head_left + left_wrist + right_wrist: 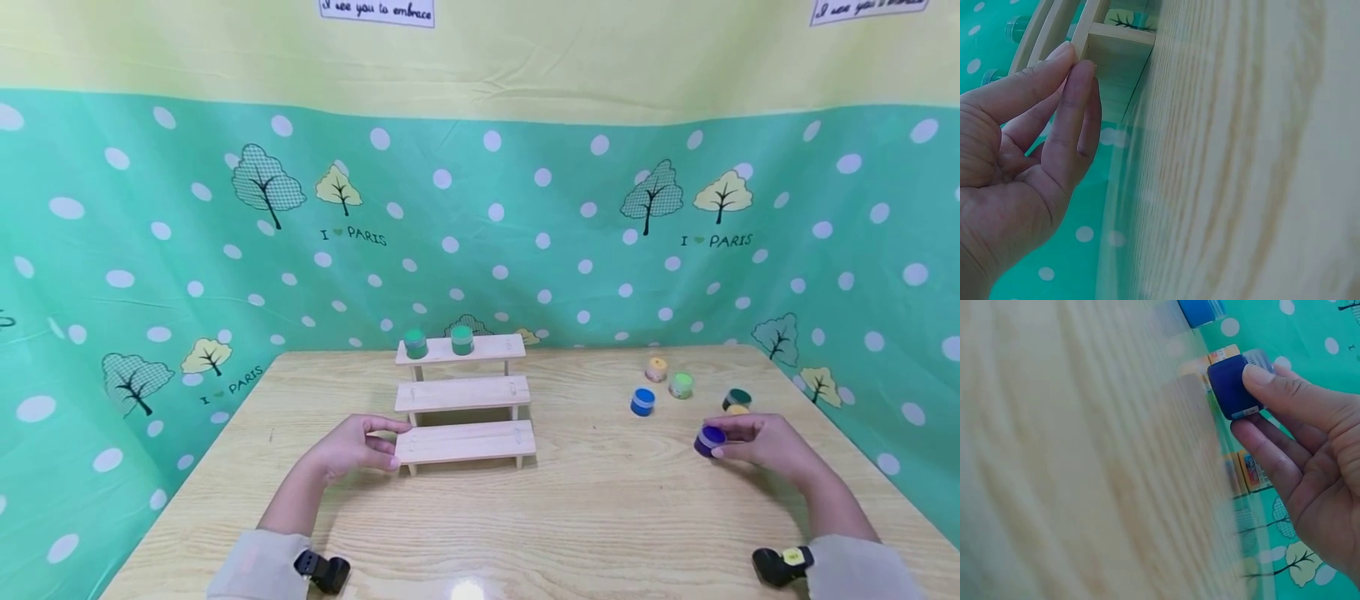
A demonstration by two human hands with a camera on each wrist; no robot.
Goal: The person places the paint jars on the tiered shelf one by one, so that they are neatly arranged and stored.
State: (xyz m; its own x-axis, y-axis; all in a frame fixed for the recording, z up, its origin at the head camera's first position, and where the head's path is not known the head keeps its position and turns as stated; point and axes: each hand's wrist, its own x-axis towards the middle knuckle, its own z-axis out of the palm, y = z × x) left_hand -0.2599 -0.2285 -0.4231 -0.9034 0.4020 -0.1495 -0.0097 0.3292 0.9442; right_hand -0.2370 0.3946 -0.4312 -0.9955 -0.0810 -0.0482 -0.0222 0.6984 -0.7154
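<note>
Wood forms the tabletop (600, 517) and the three-step rack (465, 442), which looks light, stiff and apt to slide if nudged; the left hand (352, 450) pinches the left end of its lowest step, a sensible hold. Toward the tabletop's right, the right hand (768, 446) grips the purple jar (707, 443) between thumb and fingers. Probably light, rigid and slightly slippery, it is best held by its sides.

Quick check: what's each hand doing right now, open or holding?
Left hand: pinching the shelf, left end.
Right hand: holding the purple jar.
</note>
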